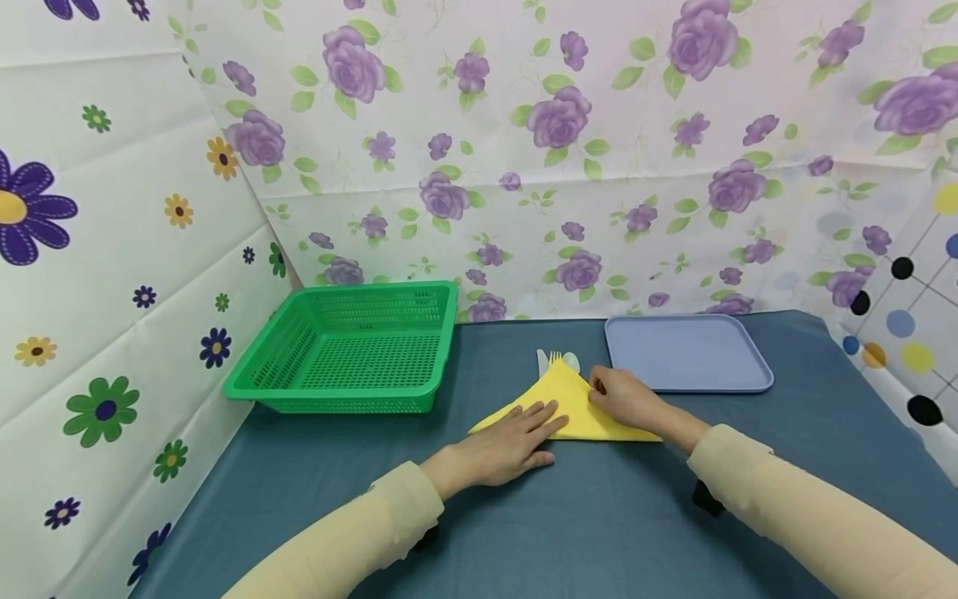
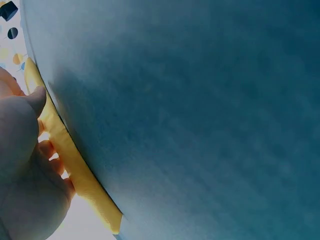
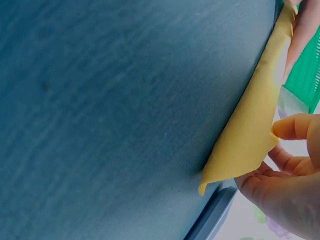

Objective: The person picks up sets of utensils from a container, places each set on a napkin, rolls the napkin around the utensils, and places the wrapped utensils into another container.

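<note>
A yellow cloth napkin (image 1: pixel 565 391), folded to a triangle, lies on the table with its long edge toward me. Past its far tip stick out the ends of a knife (image 1: pixel 542 361), a fork (image 1: pixel 555 357) and a spoon (image 1: pixel 572 362); the napkin hides the rest of them. My left hand (image 1: pixel 497 449) rests on the napkin's left part, fingers straight and spread. On the right slope, my right hand (image 1: pixel 627 398) pinches the cloth. In the right wrist view, thumb and fingers hold a slightly raised edge of the napkin (image 3: pixel 247 125).
A green plastic basket (image 1: pixel 340 403) stands at the back left. At the back right lies a blue-grey tray (image 1: pixel 688 353), close behind my right hand. A blue cloth (image 1: pixel 584 524) covers the table, and flowered sheets (image 1: pixel 494 150) hang behind and at the sides.
</note>
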The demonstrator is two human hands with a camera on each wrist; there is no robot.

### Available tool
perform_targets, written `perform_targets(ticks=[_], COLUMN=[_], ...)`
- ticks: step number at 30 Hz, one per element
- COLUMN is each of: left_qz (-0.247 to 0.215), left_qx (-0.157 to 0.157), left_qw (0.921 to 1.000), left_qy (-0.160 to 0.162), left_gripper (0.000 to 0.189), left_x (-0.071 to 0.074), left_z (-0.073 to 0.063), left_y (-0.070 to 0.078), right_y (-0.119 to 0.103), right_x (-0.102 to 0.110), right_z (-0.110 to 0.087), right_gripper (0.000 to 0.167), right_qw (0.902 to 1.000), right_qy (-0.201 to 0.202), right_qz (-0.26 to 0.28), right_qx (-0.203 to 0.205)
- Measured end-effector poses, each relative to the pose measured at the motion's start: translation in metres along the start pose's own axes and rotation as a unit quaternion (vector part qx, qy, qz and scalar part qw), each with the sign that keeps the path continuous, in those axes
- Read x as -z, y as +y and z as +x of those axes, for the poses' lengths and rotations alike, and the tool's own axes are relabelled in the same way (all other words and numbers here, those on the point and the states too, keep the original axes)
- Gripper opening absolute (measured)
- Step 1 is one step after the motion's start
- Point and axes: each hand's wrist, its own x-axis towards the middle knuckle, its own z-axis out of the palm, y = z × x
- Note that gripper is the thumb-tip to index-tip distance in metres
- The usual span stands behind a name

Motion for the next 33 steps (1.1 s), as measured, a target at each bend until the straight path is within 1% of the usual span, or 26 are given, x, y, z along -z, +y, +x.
perform_targets(ticks=[5, 11, 20, 26, 33], left_qz=[-0.010, -0.017, -0.029, -0.025, -0.020], left_qx=[-0.003, -0.003, -0.002, -0.002, 0.008], left_qw=[0.9999, 0.9998, 0.9991, 0.9991, 0.9990], left_qy=[-0.006, -0.013, -0.030, -0.034, -0.039], left_gripper=[0.065, 0.066, 0.069, 0.071, 0.072], left_x=[-0.0002, -0.0025, -0.0019, -0.0024, -0.0041], left_z=[-0.0039, -0.0067, -0.0094, -0.0099, -0.0085], left_y=[0.0025, 0.0041, 0.0054, 0.0059, 0.0058], right_y=[0.0006, 0.0035, 0.0029, 0.0014, 0.0001], right_x=[0.0029, 0.0015, -0.0011, -0.0010, -0.0011], right_z=[-0.0016, -0.0007, 0.0008, 0.0007, -0.0002], right_gripper=[0.017, 0.017, 0.018, 0.019, 0.019], right_qw=[0.9998, 0.9996, 0.9995, 0.9993, 0.9994], right_qy=[-0.012, -0.015, -0.018, -0.016, -0.014], right_qz=[0.015, 0.006, -0.004, -0.004, -0.001], right_qx=[0.007, 0.025, 0.027, 0.033, 0.031])
